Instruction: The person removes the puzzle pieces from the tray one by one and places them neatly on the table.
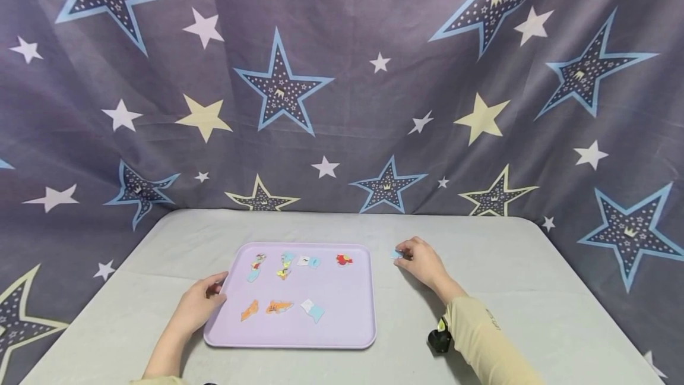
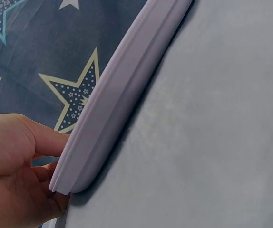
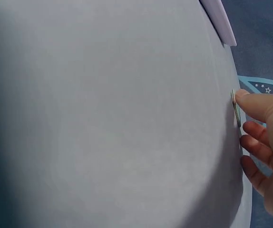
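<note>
My left hand (image 1: 196,306) grips the left rim of a lilac tray (image 1: 342,337). In the left wrist view the thumb meets the tray rim (image 2: 103,102), with the other fingers partly hidden behind it. To the right of the tray, my right hand (image 1: 422,261) pinches a small light-blue puzzle piece (image 1: 396,254) close to the table. The right wrist view shows that puzzle piece (image 3: 236,108) edge-on at the thumb tip, with the other fingers loosely bent. On the tray lie several flat pieces: a red one (image 1: 344,260), orange ones (image 1: 279,307) and a white-and-blue one (image 1: 312,310).
More printed pieces (image 1: 255,267) lie along the tray's far side, some touching each other. A pale cloth-like cover lies over the table (image 1: 513,290). Behind it hangs a dark curtain (image 1: 342,106) with stars. A black device (image 1: 440,340) sits at the right wrist.
</note>
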`<act>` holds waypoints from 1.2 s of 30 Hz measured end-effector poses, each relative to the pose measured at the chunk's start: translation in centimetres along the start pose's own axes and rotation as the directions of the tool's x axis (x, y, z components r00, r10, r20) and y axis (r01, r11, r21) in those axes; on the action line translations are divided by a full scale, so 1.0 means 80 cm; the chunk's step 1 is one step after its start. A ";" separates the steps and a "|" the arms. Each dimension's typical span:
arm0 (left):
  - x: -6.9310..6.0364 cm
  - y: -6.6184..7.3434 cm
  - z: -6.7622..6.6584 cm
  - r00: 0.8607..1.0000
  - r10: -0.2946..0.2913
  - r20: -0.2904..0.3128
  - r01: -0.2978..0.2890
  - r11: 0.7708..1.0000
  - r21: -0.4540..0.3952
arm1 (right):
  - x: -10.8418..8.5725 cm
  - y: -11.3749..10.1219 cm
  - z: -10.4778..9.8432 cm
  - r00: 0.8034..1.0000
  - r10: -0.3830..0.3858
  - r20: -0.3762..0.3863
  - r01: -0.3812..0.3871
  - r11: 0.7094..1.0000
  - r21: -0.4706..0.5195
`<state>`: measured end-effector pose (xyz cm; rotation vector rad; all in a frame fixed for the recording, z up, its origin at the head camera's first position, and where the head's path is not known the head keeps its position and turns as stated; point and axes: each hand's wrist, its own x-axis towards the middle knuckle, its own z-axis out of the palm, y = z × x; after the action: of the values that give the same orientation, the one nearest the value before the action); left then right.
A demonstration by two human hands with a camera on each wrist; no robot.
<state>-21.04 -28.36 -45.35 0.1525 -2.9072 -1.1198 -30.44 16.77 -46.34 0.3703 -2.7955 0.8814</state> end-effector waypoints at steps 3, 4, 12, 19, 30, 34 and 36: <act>0.001 0.000 0.000 1.000 0.002 -0.002 -0.002 1.000 0.000 | 0.000 -0.003 -0.001 0.999 -0.026 -0.027 0.026 1.000 -0.005; 0.001 0.000 0.000 1.000 0.002 -0.002 -0.002 1.000 -0.001 | 0.000 -0.005 -0.001 0.999 -0.039 -0.038 0.038 0.999 -0.011; 0.003 -0.003 0.000 1.000 0.008 0.013 -0.008 1.000 -0.002 | -0.005 -0.030 0.010 0.990 -0.124 -0.067 0.122 0.992 -0.038; 0.003 -0.001 0.000 1.000 0.006 0.014 -0.006 1.000 -0.005 | -0.016 -0.061 0.024 0.983 -0.175 -0.064 0.173 0.985 -0.026; 0.004 -0.002 0.001 1.000 0.001 0.010 -0.001 1.000 0.000 | -0.036 -0.105 0.044 0.965 -0.253 -0.072 0.251 0.967 -0.037; 0.004 -0.002 0.001 1.000 -0.002 0.009 0.002 1.000 -0.008 | -0.045 -0.122 0.051 0.958 -0.284 -0.031 0.283 0.958 -0.038; 0.003 -0.001 0.001 1.000 -0.003 0.010 0.003 1.000 -0.012 | -0.049 -0.129 0.054 0.956 -0.295 0.001 0.294 0.955 -0.040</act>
<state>-21.30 -28.42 -45.45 0.1522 -2.9093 -1.1411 -24.17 6.75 -45.24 0.7535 -2.6511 0.7540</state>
